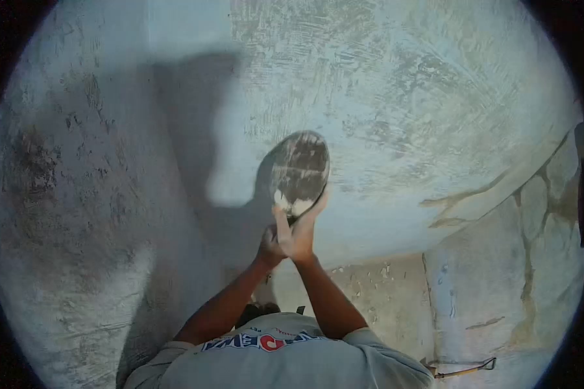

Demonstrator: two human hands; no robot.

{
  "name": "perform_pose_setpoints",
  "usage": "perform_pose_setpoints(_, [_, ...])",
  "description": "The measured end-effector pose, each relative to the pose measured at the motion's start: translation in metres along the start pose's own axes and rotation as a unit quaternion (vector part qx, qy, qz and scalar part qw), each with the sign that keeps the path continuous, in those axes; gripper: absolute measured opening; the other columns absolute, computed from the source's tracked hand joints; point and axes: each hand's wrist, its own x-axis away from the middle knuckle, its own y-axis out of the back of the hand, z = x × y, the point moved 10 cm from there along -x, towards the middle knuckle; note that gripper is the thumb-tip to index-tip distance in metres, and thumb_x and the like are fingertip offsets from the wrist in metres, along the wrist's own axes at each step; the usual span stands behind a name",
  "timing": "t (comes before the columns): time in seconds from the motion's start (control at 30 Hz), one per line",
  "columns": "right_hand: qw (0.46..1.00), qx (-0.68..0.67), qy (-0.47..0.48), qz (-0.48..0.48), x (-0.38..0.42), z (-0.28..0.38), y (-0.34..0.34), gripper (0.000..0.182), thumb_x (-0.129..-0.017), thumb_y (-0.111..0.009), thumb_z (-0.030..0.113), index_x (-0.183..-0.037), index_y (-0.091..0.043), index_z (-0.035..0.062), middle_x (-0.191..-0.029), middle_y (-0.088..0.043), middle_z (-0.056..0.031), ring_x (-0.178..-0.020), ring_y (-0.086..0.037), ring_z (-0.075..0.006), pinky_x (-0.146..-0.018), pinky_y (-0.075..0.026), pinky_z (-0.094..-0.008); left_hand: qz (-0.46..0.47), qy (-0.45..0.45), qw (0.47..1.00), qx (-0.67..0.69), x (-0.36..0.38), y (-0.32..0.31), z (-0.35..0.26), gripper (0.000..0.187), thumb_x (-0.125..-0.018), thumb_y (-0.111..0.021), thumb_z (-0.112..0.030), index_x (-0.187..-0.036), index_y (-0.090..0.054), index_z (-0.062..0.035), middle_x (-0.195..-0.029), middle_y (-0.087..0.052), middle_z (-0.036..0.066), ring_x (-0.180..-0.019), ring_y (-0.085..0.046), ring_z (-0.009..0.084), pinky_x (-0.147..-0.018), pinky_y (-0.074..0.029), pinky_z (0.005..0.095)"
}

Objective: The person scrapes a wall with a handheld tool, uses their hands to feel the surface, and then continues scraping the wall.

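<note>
White smears are marking the oval object (pixel 303 163) that the right hand (pixel 298 241) is gripping by its lower end, digits wrapping both edges. The left hand (pixel 270 247) is pressing close in beside the right one, partly hidden; cannot tell whether it is holding anything. The oval object is standing long-ways up in mid-view, dark face showing, in front of a pale, patchy wall (pixel 389 110); contact with the wall isn't clear. A shadow (pixel 262 178) is falling just left of it. Both forearms are reaching up from a grey printed shirt (pixel 272 364). Farther out, a darker, stained wall section (pixel 65 175) is filling the left, brownish cracks (pixel 464 202) are running at right, and a yellow-handled tool (pixel 464 372) is lying lower right.
</note>
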Motion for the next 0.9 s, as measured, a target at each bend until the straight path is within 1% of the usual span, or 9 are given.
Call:
perform_pose_setpoints(0.07, [1.000, -0.005, 0.012, -0.009, -0.035, 0.046, 0.006, 0.103, -0.092, -0.065, 0.006, -0.152, 0.018, -0.0057, -0.143, -0.039, -0.0280, -0.124, -0.049, -0.0309, -0.107, -0.036, -0.0394, 0.066, 0.051, 0.994, -0.066, -0.027, -0.002, -0.023, 0.029, -0.097, -0.059, -0.027, -0.100, -0.064, 0.0006, -0.090, -0.066, 0.006, -0.088, -0.061, 0.0181, -0.081, -0.049, 0.0396])
perform_pose_setpoints(0.2, [0.998, 0.048, 0.032, -0.023, -0.057, 0.080, 0.009, 0.100, -0.093, -0.065, 0.009, -0.152, 0.015, -0.0075, -0.143, -0.039, -0.0305, -0.125, -0.049, -0.0335, -0.108, -0.037, -0.0410, 0.080, 0.141, 0.986, -0.036, -0.025, -0.006, -0.036, 0.028, -0.098, -0.058, -0.026, -0.101, -0.064, 0.0011, -0.090, -0.065, 0.006, -0.085, -0.061, 0.0174, -0.078, -0.050, 0.0377])
perform_pose_setpoints(0.3, [0.999, 0.000, -0.034, 0.007, -0.016, 0.016, 0.003, 0.100, -0.093, -0.063, 0.009, -0.151, 0.016, -0.0085, -0.145, -0.036, -0.0311, -0.128, -0.047, -0.0339, -0.108, -0.036, -0.0406, 0.003, 0.022, 1.000, 0.014, -0.011, -0.007, 0.012, 0.029, -0.097, -0.060, -0.026, -0.104, -0.064, 0.0018, -0.094, -0.066, 0.006, -0.086, -0.060, 0.0167, -0.076, -0.050, 0.0367])
perform_pose_setpoints(0.37, [0.999, -0.008, -0.038, 0.006, 0.015, -0.011, 0.000, 0.099, -0.094, -0.062, 0.008, -0.151, 0.016, -0.0093, -0.144, -0.038, -0.0308, -0.127, -0.048, -0.0332, -0.108, -0.037, -0.0402, -0.001, 0.021, 0.999, 0.024, 0.007, -0.004, 0.039, 0.030, -0.096, -0.060, -0.026, -0.106, -0.064, 0.0022, -0.097, -0.066, 0.006, -0.087, -0.060, 0.0163, -0.075, -0.050, 0.0360])
perform_pose_setpoints(0.47, [0.999, 0.043, 0.021, 0.007, 0.011, -0.004, -0.001, 0.099, -0.093, -0.063, 0.007, -0.151, 0.015, -0.0085, -0.142, -0.041, -0.0302, -0.125, -0.050, -0.0329, -0.106, -0.038, -0.0399, -0.043, 0.030, 0.995, 0.090, 0.002, -0.003, 0.028, 0.031, -0.094, -0.063, -0.025, -0.109, -0.063, 0.0022, -0.100, -0.066, 0.005, -0.089, -0.059, 0.0167, -0.075, -0.050, 0.0355])
perform_pose_setpoints(0.57, [1.000, -0.011, 0.002, -0.001, -0.048, 0.079, -0.001, 0.100, -0.093, -0.064, 0.007, -0.152, 0.015, -0.0076, -0.138, -0.045, -0.0301, -0.122, -0.053, -0.0331, -0.105, -0.040, -0.0399, -0.017, 0.044, 0.995, 0.091, -0.019, 0.006, 0.013, 0.030, -0.090, -0.066, -0.024, -0.109, -0.063, 0.0001, -0.099, -0.067, 0.007, -0.088, -0.060, 0.0180, -0.076, -0.051, 0.0373])
perform_pose_setpoints(0.63, [1.000, -0.022, -0.009, -0.007, -0.045, 0.069, -0.003, 0.100, -0.093, -0.065, 0.007, -0.152, 0.015, -0.0073, -0.136, -0.047, -0.0300, -0.121, -0.054, -0.0331, -0.104, -0.041, -0.0397, 0.045, 0.089, 0.991, 0.090, -0.025, 0.009, 0.001, 0.029, -0.089, -0.068, -0.022, -0.109, -0.063, -0.0023, -0.098, -0.067, 0.009, -0.086, -0.061, 0.0183, -0.076, -0.050, 0.0389])
perform_pose_setpoints(0.8, [0.999, 0.049, 0.003, -0.001, 0.006, 0.000, -0.006, 0.102, -0.092, -0.066, 0.010, -0.151, 0.015, -0.0084, -0.132, -0.050, -0.0303, -0.117, -0.056, -0.0337, -0.101, -0.043, -0.0400, -0.072, -0.092, 0.993, -0.005, 0.013, 0.009, 0.029, 0.028, -0.085, -0.071, -0.019, -0.108, -0.061, -0.0046, -0.098, -0.063, 0.016, -0.085, -0.061, 0.0256, -0.079, -0.050, 0.0424])
perform_pose_setpoints(0.9, [0.998, 0.060, 0.005, 0.007, 0.015, -0.012, -0.005, 0.103, -0.092, -0.067, 0.012, -0.151, 0.015, -0.0091, -0.132, -0.050, -0.0323, -0.117, -0.057, -0.0357, -0.101, -0.044, -0.0410, -0.069, -0.034, 0.997, 0.017, 0.023, 0.008, 0.068, 0.027, -0.086, -0.070, -0.020, -0.104, -0.059, -0.0029, -0.096, -0.063, 0.015, -0.085, -0.061, 0.0298, -0.079, -0.050, 0.0427])
